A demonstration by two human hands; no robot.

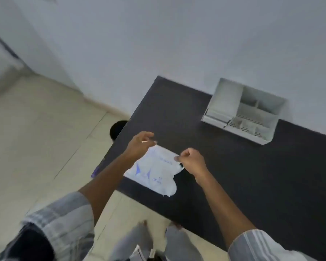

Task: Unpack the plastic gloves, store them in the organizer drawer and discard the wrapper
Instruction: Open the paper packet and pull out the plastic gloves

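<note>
White, blue-printed plastic glove packet [153, 171] hangs just above the dark tabletop [252, 176], its top edge pinched closed in the left hand [139, 145] and right hand [191, 161], a grip seemingly set for tearing it open, while the organizer [245, 112] waits well apart.

I can read "100" in blue on the white glove pack [154, 172]. Other blue words and a blue picture are too blurry for me.
</note>
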